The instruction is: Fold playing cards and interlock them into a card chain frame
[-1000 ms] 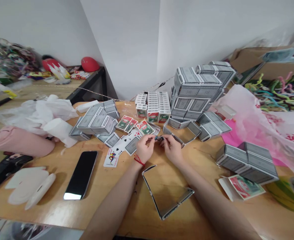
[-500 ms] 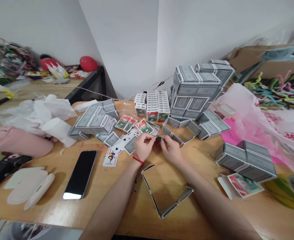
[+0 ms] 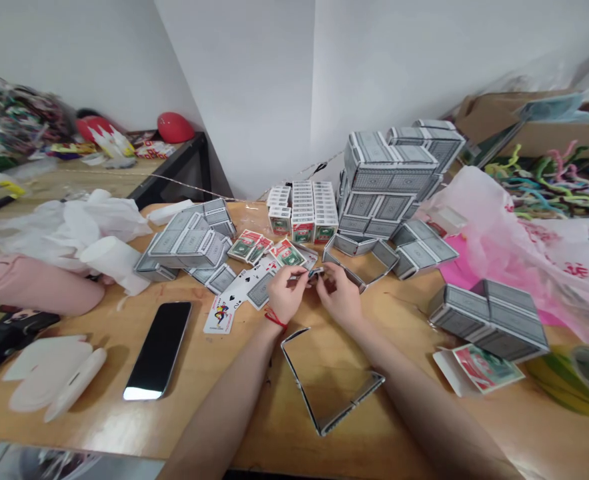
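Note:
My left hand (image 3: 285, 295), with a red string at its wrist, and my right hand (image 3: 341, 293) meet over the middle of the table. Their fingertips pinch a small dark piece with a pale edge (image 3: 316, 272); the fingers hide most of it and its kind does not show. Between my forearms stands an angular frame of folded playing cards (image 3: 299, 385), touched by neither hand. Beyond my right hand is another card frame (image 3: 341, 269). Left of my left hand lie loose playing cards (image 3: 239, 290), a joker (image 3: 219, 315) among them.
Grey-backed card blocks are stacked at the back right (image 3: 374, 187), with more at left (image 3: 189, 240) and right (image 3: 494, 320). Card packs (image 3: 303, 207) stand at the back. A phone (image 3: 158, 350), an opened card box (image 3: 484, 369), tape (image 3: 574, 380) and pink plastic (image 3: 524, 247) lie around.
The small piece has turned between my fingertips and shows more of its pale edge. My right fingers have shifted slightly around it. The whole view has drifted a little.

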A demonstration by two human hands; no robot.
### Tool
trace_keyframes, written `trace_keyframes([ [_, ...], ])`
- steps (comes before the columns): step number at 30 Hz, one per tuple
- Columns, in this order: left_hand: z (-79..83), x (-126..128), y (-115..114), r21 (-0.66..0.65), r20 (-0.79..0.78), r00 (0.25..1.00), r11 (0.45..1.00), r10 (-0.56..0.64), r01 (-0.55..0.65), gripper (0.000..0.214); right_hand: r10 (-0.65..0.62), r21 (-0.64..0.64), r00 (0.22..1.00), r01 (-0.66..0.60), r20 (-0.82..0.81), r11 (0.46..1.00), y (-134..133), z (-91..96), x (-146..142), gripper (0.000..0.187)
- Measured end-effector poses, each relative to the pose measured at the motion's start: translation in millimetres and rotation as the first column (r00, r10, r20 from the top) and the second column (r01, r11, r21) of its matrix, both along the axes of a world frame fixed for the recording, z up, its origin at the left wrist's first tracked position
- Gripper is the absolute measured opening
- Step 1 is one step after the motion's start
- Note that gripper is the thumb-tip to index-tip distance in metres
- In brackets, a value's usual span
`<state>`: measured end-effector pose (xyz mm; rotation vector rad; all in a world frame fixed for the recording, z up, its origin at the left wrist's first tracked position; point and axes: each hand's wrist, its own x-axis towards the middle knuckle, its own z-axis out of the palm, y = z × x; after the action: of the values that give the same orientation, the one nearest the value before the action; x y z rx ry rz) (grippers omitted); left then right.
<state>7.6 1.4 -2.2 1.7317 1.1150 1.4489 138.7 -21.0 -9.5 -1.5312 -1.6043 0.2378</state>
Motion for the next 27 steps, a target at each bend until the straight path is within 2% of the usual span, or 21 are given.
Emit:
trace_keyframes([
  [5, 4.3, -3, 2, 0.121, -0.141, 0.99, 0.993, 0.016, 0.001, 0.012, -0.087, 0.068, 0.968, 0.073, 0.237, 0.995, 0, -5.6, 1, 0.031],
  [9, 6.1, -4, 2, 0.153, -0.176, 0.983, 0.988, 0.041, -0.013, 0.011, -0.082, 0.087, 0.958, 0.06, 0.274, 0.994, 0, -6.1, 1, 0.034],
  [14, 6.2, -4, 3, 0.139, -0.162, 0.985, 0.989, 0.063, -0.04, 0.011, 0.008, 0.025, 0.986, -0.013, 0.166, 1.0, 0, -1.5, 3, 0.027],
  [18, 7.4, -5, 4, 0.145, -0.17, 0.983, 0.988, 0.068, -0.043, 0.011, 0.136, -0.105, 0.989, -0.141, -0.055, 0.984, 0, 0.5, 6, 0.024],
  [21, 8.4, -6, 4, 0.153, -0.17, 0.981, 0.986, 0.09, -0.064, 0.011, 0.201, -0.113, 0.962, -0.224, -0.185, 0.968, 0, 2.3, 7, 0.026],
  [27, 5.4, -5, 2, 0.204, -0.251, 0.965, 0.979, 0.076, -0.024, 0.011, 0.182, -0.036, 0.979, -0.186, -0.09, 0.982, -3, 7.5, 5, 0.023],
])
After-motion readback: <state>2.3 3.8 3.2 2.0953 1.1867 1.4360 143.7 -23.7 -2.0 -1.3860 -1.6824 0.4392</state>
